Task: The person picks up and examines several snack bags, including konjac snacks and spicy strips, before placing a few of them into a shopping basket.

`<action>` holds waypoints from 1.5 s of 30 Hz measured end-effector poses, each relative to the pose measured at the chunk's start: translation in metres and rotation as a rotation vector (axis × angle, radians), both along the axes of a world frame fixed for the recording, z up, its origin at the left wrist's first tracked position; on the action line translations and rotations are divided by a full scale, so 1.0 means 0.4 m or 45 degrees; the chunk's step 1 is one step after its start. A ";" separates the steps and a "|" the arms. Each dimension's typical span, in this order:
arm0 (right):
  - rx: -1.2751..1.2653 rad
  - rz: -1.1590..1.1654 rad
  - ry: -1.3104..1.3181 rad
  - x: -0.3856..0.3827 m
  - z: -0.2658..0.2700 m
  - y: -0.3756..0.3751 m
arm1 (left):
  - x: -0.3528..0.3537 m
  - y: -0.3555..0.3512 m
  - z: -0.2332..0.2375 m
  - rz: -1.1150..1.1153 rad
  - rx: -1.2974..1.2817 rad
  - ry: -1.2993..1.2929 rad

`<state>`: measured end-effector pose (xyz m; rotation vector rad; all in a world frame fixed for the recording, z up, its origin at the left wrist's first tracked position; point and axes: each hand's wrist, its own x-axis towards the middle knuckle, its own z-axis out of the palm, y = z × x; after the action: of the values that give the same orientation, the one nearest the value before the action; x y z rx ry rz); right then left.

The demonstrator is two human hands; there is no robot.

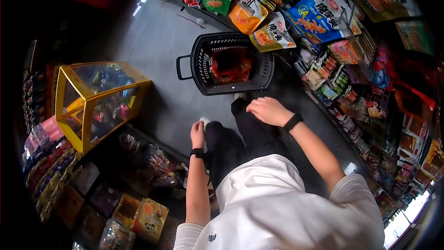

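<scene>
My right hand (269,111) hangs over my right leg, just below the black shopping basket (203,85). Its fingers curl in loosely, and I see nothing in them. Beside my left leg is my left hand (198,134), its fingers drawn together, with no object showing. The basket stands on the floor ahead of my feet, with its handle (184,68) out to the left. Inside it lie red packets (240,70), partly lost in shadow. Neither hand touches the basket.
Hanging snack pouches (319,16) fill the rack ahead and to the right, some overhanging the basket's edge. Packed shelves (370,106) run along my right. On my left stands a yellow-framed clear case (83,106), with boxed and bagged goods (150,217) below it.
</scene>
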<state>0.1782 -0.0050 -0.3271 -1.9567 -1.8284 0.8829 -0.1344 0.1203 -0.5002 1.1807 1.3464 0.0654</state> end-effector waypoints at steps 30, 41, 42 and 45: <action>-0.894 -1.700 -0.280 0.220 -1.988 0.301 | 0.201 0.216 -0.517 -0.513 0.121 0.305; -0.202 -1.766 1.311 0.162 -1.390 0.262 | 0.182 0.151 -0.246 -0.309 0.082 0.257; -0.127 -1.721 1.463 0.166 -1.263 0.258 | 0.164 0.150 -0.203 -0.336 0.124 0.250; -0.242 -1.575 1.709 0.181 -0.910 0.207 | 0.104 0.168 -0.070 -0.436 0.290 0.242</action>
<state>0.2505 0.0776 -0.6912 -1.3864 0.2250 1.2927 -0.0929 0.1874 -0.5283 1.6304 1.3057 -0.1458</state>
